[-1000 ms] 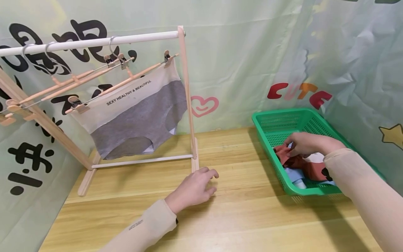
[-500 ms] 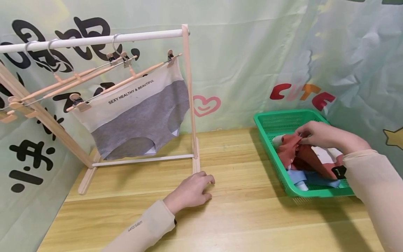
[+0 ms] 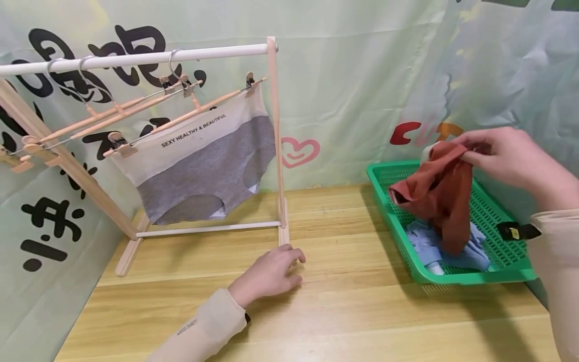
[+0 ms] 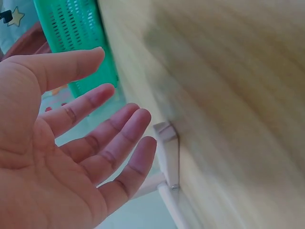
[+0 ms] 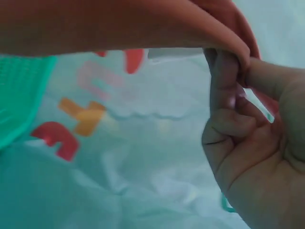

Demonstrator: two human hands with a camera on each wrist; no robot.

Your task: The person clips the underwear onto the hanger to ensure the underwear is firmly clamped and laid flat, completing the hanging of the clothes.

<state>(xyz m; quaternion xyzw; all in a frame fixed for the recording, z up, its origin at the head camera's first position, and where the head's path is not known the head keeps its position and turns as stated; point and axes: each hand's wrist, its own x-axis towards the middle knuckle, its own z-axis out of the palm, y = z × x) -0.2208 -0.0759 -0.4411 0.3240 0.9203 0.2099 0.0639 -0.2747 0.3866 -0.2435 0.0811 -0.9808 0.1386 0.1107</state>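
Over the green basket (image 3: pixel 481 276), my right hand (image 3: pixel 520 161) pinches a crumpled pair of rust-red underpants (image 3: pixel 445 186) by its upper edge. In the right wrist view, the rust-red fabric (image 5: pixel 119 26) hangs from between thumb and fingers. Light blue folded cloth (image 3: pixel 422 244) lies in the basket beneath it. My left hand (image 3: pixel 267 275) is held low over the table near the rack's right foot, fingers loosely bent. The left wrist view shows that palm (image 4: pixel 43 186) with nothing in it.
A wooden rack (image 3: pixel 274 125) with a white top bar (image 3: pixel 135 61) stands at left. Grey-and-white underpants (image 3: pixel 212 166) are clipped to one hanger (image 3: pixel 196 108); two other hangers (image 3: pixel 113 116) carry nothing. A printed cloth backdrop (image 3: pixel 353 90) closes off the back and sides of the wooden table (image 3: pixel 362 311).
My right hand has lifted the rust-red underpants up from the basket, uncovering the light blue cloth. The left hand has barely moved.
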